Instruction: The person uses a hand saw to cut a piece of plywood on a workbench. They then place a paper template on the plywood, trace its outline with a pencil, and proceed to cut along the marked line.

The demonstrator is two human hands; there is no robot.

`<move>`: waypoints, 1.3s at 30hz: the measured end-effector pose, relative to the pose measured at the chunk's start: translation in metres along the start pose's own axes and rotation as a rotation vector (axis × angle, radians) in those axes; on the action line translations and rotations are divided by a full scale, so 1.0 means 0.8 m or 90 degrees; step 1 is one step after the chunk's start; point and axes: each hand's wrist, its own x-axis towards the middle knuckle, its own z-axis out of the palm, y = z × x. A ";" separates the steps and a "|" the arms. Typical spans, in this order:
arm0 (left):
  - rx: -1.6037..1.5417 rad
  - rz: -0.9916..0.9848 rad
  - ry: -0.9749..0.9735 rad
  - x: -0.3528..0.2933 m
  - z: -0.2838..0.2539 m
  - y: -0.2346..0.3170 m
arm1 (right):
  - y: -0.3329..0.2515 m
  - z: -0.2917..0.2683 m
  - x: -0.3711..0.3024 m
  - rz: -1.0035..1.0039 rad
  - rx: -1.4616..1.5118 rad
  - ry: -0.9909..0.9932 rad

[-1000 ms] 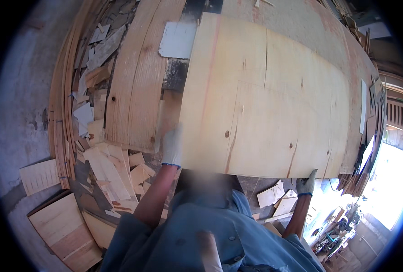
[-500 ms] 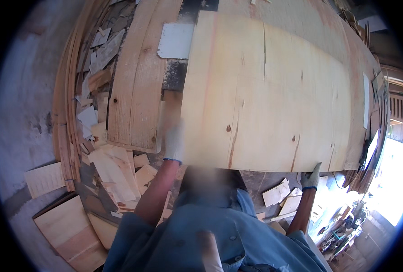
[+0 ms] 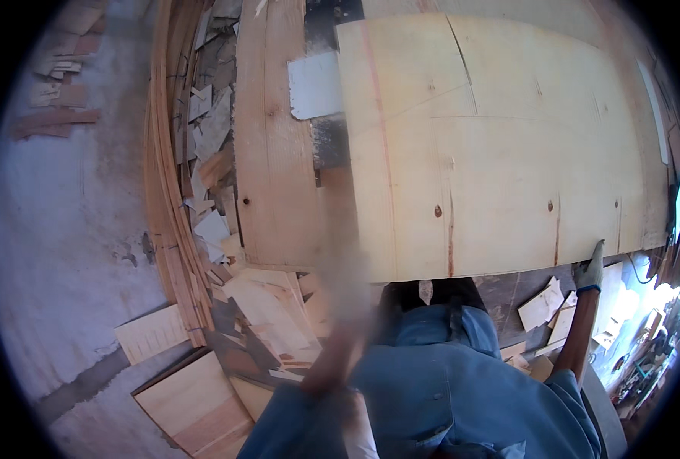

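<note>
a blurry patch is swallowing the left hand (image 3: 346, 264) beside the plywood sheet (image 3: 500, 176), so i'm not managing to tell whether its fingers are gripping or standing apart; the same haze is covering the sheet's near left corner. the right hand (image 3: 588, 274), in a pale glove with a blue cuff, is clamping on the near edge toward the right, thumb lying on top and fingers hiding underneath. the sheet is lying flat in front of the person, covering much of a larger board (image 3: 653, 222) that is peeking out at the right. a pale tube-like thing (image 3: 359, 432) is running off the lower edge, too cut off for naming. glare is washing out the clutter (image 3: 642, 371) at the far right.

to the left, a white piece (image 3: 314, 86) is sitting right by the sheet's edge, and wide planks (image 3: 271, 161) are stretching beyond it. long strips (image 3: 162, 153) are leaning further left, and wood scraps (image 3: 275, 310) are crowding the floor near the left forearm.
</note>
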 end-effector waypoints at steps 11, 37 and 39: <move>-0.113 -0.035 0.035 0.000 0.010 0.004 | 0.003 -0.018 0.020 -0.002 -0.049 -0.041; -0.265 -0.158 0.101 0.040 0.004 0.043 | 0.013 -0.049 0.084 -0.122 -0.230 -0.105; -0.352 -0.173 0.146 0.039 0.007 0.044 | 0.003 -0.004 0.045 -0.080 -0.119 -0.050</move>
